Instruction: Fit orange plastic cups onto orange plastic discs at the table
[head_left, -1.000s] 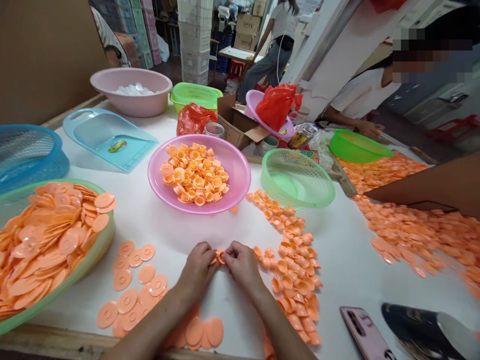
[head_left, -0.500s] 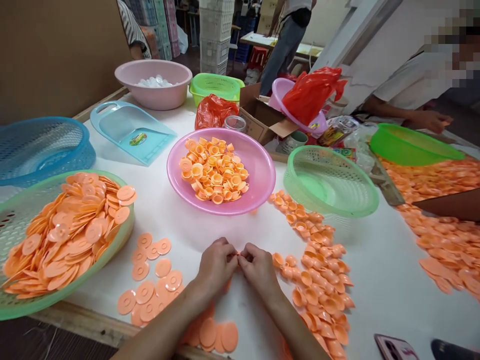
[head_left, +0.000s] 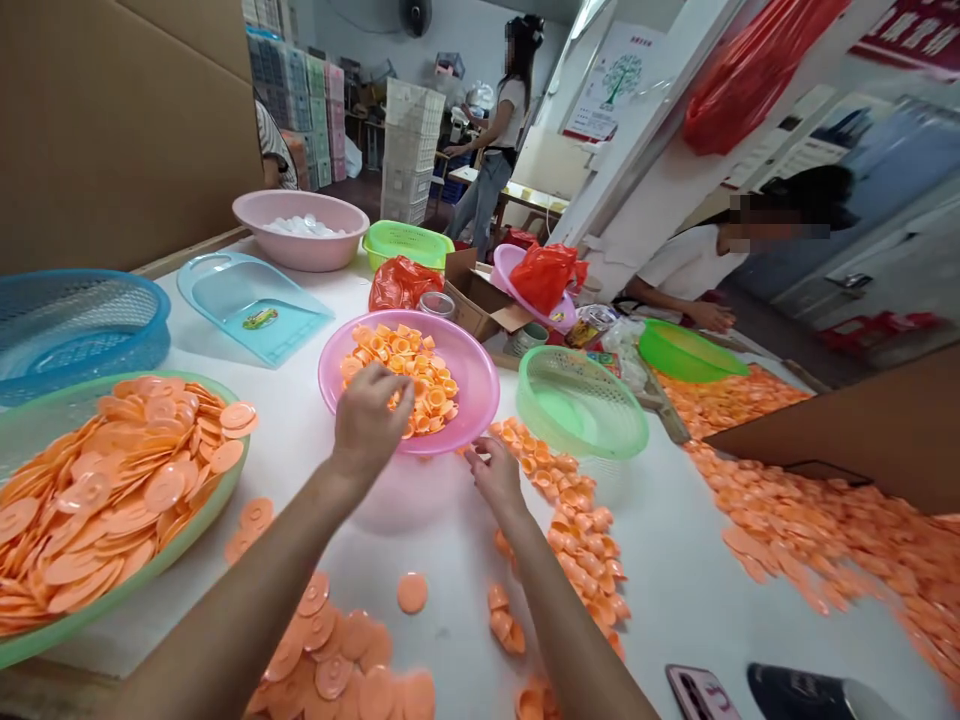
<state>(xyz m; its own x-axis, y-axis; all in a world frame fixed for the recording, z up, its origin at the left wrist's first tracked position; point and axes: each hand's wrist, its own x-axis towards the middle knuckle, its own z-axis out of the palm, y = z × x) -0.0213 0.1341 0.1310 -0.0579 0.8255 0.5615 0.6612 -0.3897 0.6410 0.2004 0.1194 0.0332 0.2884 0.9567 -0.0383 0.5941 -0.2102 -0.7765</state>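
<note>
Head view, left hand point(head_left: 369, 420) fingers spread above orange cups point(head_left: 427, 390) in pink bowl point(head_left: 476, 375), right hand point(head_left: 495, 478) open beside rim point(head_left: 450, 450)

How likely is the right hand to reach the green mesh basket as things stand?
Likely yes: the right hand is close to the green mesh basket, and only low orange suction cups lie on the table between them.

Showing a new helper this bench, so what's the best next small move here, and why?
Probably lower the left hand to pick one small orange cup from the pink plastic bowl: its fingers hover over the heap, and the right hand sits just below the rim.
</note>
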